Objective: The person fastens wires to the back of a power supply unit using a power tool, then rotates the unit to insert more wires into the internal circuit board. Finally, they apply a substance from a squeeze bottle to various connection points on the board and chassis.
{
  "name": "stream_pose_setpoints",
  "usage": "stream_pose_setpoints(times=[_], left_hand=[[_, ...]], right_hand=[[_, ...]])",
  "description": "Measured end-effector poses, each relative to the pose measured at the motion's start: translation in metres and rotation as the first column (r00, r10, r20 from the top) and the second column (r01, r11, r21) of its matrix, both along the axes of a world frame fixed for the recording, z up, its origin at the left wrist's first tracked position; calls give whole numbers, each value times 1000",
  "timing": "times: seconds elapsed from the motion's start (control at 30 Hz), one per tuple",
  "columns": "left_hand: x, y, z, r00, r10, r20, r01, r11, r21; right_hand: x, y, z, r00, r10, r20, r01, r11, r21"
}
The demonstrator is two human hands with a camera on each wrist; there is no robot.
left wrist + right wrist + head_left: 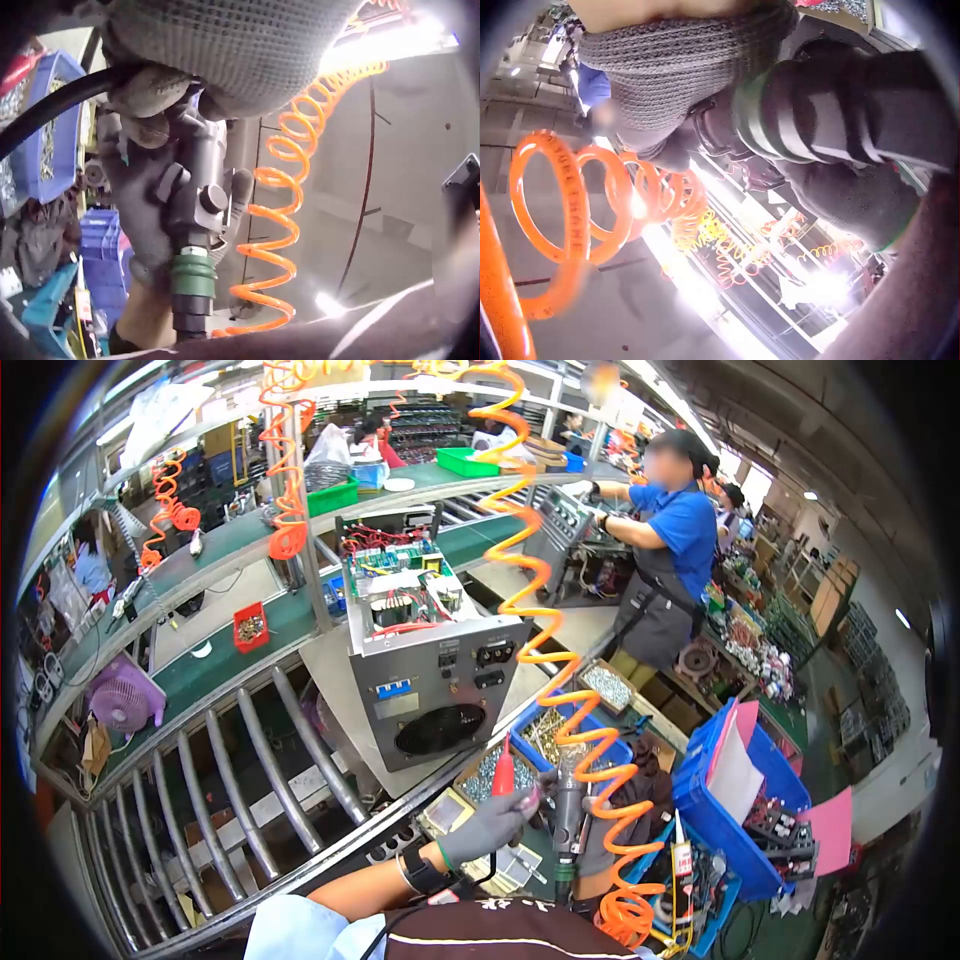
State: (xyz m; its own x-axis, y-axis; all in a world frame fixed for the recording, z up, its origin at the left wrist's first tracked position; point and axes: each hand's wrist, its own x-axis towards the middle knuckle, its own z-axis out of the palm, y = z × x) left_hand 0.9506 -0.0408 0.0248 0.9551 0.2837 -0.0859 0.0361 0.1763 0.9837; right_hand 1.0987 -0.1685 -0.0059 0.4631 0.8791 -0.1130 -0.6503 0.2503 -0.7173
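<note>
My gloved right hand [600, 840] grips an air screwdriver [569, 810] with a dark metal body. A green collar [193, 274] rings its lower end, and gloved fingers wrap the body in the left wrist view. My gloved left hand [490, 826] is at the tool's left side, fingers bent, fingertips close to the body. From the left wrist, these fingers overlap the tool's upper end; I cannot tell whether they pinch something. Ahead stands a grey metal machine [440, 690] with a black fan grille and exposed circuit boards on top. A red pointed object [503, 768] rises behind the left hand.
An orange coiled air hose [545, 620] hangs across the view, in front of the right hand. Bins of screws [545, 735] stand beyond the tool. Steel rollers [250, 790] run at left. A blue crate [700, 790] stands at right. Another person [675, 530] works farther back.
</note>
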Motion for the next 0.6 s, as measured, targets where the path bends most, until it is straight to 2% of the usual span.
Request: stream_pose_setpoints(times=[0.03, 0.07, 0.1, 0.17, 0.2, 0.27, 0.3, 0.33, 0.37, 0.4, 0.43, 0.5, 0.57, 0.6], left_hand=[[3, -1, 2, 1000, -15, -2, 15, 998, 62], [3, -6, 4, 995, -88, -41, 84, 993, -81], [10, -8, 4, 995, -43, 96, 51, 995, -84], [13, -9, 7, 999, -19, -27, 13, 983, -184], [17, -8, 7, 999, -5, -33, -2, 981, -195], [25, -13, 3, 990, -80, -114, 40, 947, -318], [31, -15, 4, 990, -67, -123, 22, 941, -337], [37, -17, 5, 965, -101, -243, -22, 890, -456], [41, -19, 4, 924, -153, -351, -78, 823, -563], [43, -15, -9, 939, -235, -252, 14, 758, -652], [43, -14, -2, 926, -234, -297, -26, 745, -667], [40, -12, -14, 943, -129, -308, -58, 846, -530], [34, 3, -19, 964, 130, -231, -203, 924, -325], [30, 17, -25, 944, 278, -178, -324, 885, -335]], right_hand=[[6, 6, 3, 1000, 15, 17, -15, 1000, -3], [11, 11, 3, 999, 30, 31, -30, 1000, -10], [15, 13, 4, 998, 42, 40, -41, 999, -23], [23, 16, 4, 996, 64, 54, -62, 997, -52], [25, 18, 3, 995, 76, 57, -72, 995, -66], [25, 18, -1, 993, 103, 51, -97, 989, -107], [25, 17, -3, 992, 117, 48, -109, 986, -130], [25, 15, -3, 991, 128, 45, -120, 981, -151], [12, 20, 20, 982, 148, -117, -154, 987, -48], [9, 19, 27, 982, 148, -115, -155, 986, -56], [9, 20, 30, 984, 143, -108, -150, 987, -56], [14, 19, 25, 990, 88, -114, -96, 994, -62], [25, 13, 16, 992, 25, -120, -33, 997, -70], [35, 2, 7, 971, 123, -204, -121, 992, 23]])
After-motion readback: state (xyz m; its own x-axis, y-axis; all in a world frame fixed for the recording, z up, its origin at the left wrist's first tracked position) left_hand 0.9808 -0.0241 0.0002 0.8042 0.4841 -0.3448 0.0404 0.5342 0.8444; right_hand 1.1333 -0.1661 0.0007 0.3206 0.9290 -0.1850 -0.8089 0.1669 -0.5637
